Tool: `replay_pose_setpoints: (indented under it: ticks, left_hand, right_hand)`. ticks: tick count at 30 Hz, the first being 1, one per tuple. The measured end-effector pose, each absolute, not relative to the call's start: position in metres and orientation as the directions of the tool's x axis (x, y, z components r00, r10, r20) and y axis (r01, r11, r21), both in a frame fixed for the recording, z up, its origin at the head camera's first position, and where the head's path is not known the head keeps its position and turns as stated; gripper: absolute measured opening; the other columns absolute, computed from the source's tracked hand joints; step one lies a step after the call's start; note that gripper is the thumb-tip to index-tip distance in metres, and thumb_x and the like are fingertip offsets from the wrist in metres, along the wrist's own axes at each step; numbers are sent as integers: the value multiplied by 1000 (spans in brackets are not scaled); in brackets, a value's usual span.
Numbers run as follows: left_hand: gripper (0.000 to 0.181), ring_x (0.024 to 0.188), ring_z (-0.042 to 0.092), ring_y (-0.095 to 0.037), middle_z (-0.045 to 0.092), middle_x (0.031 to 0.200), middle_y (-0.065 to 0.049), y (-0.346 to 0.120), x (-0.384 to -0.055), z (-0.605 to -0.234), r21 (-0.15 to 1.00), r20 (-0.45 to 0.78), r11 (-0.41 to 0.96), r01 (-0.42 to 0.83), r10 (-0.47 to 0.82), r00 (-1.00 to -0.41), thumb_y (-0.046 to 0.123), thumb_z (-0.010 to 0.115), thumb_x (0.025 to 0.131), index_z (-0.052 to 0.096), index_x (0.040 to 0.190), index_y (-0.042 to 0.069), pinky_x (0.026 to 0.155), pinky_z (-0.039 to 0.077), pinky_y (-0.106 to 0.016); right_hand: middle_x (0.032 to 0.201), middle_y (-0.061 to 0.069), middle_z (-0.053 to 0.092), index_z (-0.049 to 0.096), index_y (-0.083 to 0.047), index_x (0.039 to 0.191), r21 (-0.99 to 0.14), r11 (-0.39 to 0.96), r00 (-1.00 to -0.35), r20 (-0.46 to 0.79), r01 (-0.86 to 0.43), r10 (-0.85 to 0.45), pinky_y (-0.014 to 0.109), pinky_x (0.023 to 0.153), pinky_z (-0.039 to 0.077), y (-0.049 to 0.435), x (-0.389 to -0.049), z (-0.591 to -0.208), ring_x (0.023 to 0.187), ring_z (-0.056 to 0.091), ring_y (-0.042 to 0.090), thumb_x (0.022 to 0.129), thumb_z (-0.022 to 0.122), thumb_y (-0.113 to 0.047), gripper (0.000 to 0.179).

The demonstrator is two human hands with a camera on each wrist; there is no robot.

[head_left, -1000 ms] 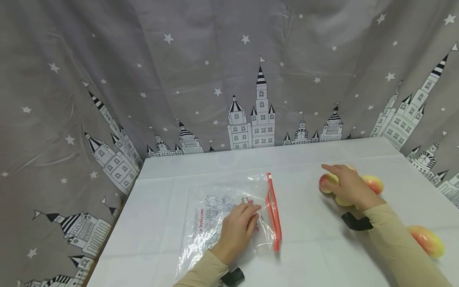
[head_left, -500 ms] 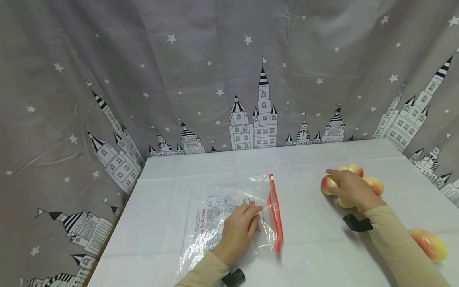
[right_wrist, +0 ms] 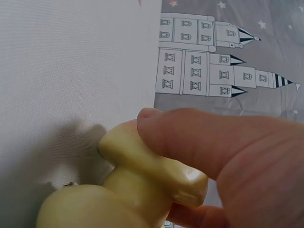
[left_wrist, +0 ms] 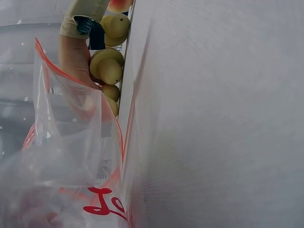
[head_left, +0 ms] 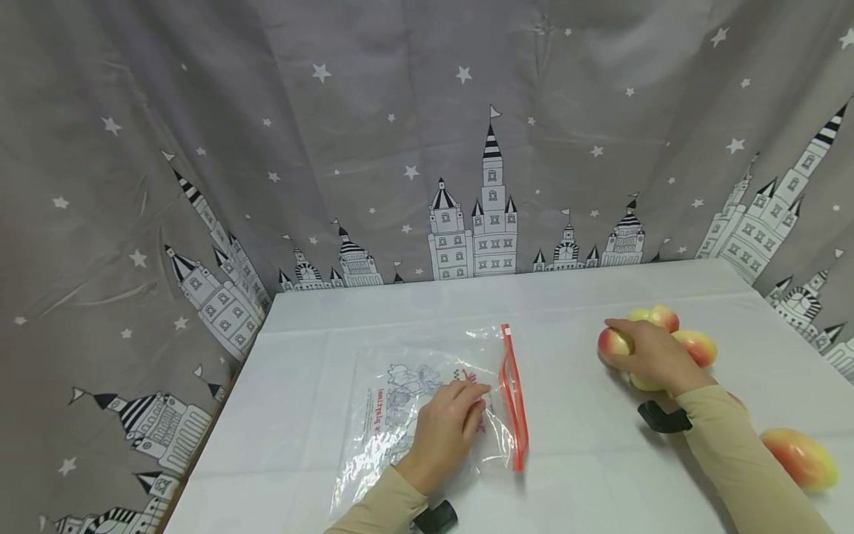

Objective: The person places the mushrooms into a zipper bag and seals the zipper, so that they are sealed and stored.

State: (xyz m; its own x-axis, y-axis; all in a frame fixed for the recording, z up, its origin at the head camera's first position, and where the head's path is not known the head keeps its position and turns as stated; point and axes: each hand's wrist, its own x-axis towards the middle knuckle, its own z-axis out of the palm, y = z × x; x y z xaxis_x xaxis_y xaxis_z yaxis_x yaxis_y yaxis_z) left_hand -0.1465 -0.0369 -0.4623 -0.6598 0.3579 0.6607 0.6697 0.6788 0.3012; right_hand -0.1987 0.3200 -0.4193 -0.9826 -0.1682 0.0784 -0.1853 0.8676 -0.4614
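A clear zip bag with a red zip strip and printed drawings lies on the white table, its mouth towards the right. My left hand holds the bag's upper layer close to the mouth, thumb and fingertips nearly together. In the left wrist view the plastic stands raised and the red edges are parted. At the right, my right hand grips a yellow-and-red mango at the left end of a cluster. The right wrist view shows the thumb over this mango; the far fingers are mostly hidden.
Several more mangoes touch or crowd around the right hand, among them one at the back and one on the right. Another mango lies beside the right forearm. A grey castle-print curtain hangs behind the table.
My right hand has settled lower, its thumb and fingers closing round the leftmost mango. The left hand and the bag have stayed in place; the view has shifted slightly.
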Motion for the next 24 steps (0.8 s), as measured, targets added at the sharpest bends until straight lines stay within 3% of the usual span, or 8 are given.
replay_pose_setpoints:
  ticks: [11,17,24]
  left_hand:
    - [21,85,68,-13,72,97,3,-37,-146,-463,293,666,681,671,358,-654,11,76,89,75,108,16,70,56,-26]
    - [19,86,68,-12,72,98,3,-37,-146,-463,298,657,686,664,358,-664,12,75,90,75,109,17,70,56,-27]
    - [21,87,68,-13,72,97,3,-37,-146,-463,288,665,687,667,357,-656,11,76,88,75,108,17,69,56,-27]
  right_hand:
    - [125,26,68,57,1,140,-458,872,-984,59,-174,-165,60,97,51,318,-196,-417,109,65,39,90,75,-28,60]
    - [128,28,67,56,1,141,-472,861,-982,72,-188,-175,62,101,48,317,-197,-416,116,63,44,91,74,-26,60]
    - [131,25,67,59,1,139,-471,836,-959,157,-282,-235,61,105,45,308,-197,-412,122,61,46,90,75,-21,55]
